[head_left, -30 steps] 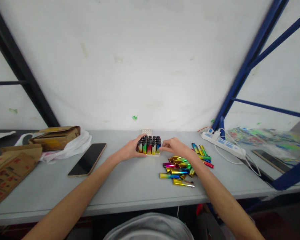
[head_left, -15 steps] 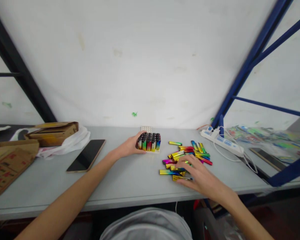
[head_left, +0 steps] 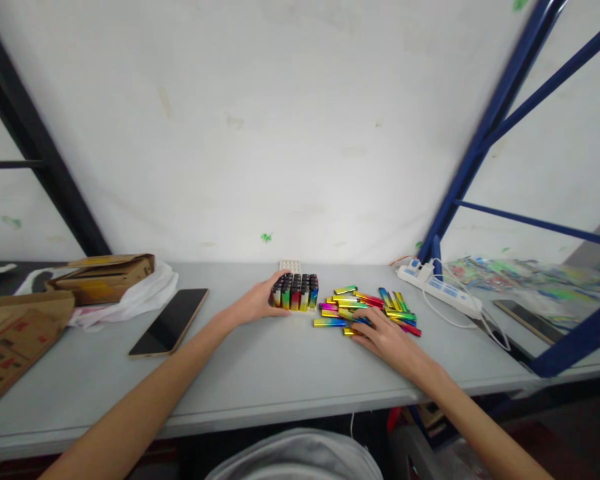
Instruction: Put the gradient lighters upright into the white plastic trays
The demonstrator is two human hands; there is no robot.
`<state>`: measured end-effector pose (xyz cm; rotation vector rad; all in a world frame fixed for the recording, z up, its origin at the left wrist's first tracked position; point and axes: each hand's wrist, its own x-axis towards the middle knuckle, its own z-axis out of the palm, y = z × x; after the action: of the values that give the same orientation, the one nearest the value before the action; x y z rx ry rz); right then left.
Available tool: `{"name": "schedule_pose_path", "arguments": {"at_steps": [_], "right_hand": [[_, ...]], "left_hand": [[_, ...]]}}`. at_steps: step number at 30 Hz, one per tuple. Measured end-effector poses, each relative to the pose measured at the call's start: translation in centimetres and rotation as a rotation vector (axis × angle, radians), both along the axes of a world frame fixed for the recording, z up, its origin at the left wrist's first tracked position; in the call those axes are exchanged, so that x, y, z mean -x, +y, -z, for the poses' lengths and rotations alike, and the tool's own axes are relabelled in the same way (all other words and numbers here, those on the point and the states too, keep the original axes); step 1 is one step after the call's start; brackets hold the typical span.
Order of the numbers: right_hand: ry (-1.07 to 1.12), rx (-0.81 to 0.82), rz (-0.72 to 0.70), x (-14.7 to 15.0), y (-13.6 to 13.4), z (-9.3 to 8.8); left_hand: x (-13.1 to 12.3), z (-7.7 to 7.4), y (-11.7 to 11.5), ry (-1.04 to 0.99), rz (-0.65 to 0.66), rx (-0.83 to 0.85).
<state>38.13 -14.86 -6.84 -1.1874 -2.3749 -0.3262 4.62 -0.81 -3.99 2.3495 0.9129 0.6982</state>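
**Left hand on the lighters, right hand on the shiny pieces**

The left hand (head_left: 261,301) grips the left side of a block of upright lighters (head_left: 296,297), thumb at the near side. The block stands in rows near the middle of the table (head_left: 250,380), dark tops up. The right hand (head_left: 383,337) lies over a loose pile of shiny pieces (head_left: 349,304), its fingers bent and slightly apart; whether they pinch one, I cannot tell. The pile, mostly yellow with blue, green, red and pink, lies just right of the lighters.

Behind the block is a white rack (head_left: 290,265), near the wall (head_left: 300,147). Farther left lies a dark phone (head_left: 169,323), then a white bag (head_left: 145,297) beside an open box (head_left: 105,277). Right of the pile is a power strip (head_left: 443,291) with white cables.
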Motion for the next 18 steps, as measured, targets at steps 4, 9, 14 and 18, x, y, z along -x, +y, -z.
{"name": "schedule_pose_path", "arguments": {"at_steps": [4,9,14,18], "right_hand": [[0.097,-0.007,0.04,0.4,0.0,-0.2],[0.427,0.232,0.17,1.3,0.7,-2.2],[0.608,0.293,0.178,2.6,5.0,-4.6],[0.887,0.374,0.07,4.3,9.2,-5.9]], "left_hand": [[0.0,0.1,0.1,0.003,-0.003,0.001],[0.0,0.2,0.1,0.007,-0.005,-0.003],[0.1,0.2,0.1,-0.001,-0.002,0.004],[0.1,0.3,0.1,0.0,-0.003,0.005]]}}
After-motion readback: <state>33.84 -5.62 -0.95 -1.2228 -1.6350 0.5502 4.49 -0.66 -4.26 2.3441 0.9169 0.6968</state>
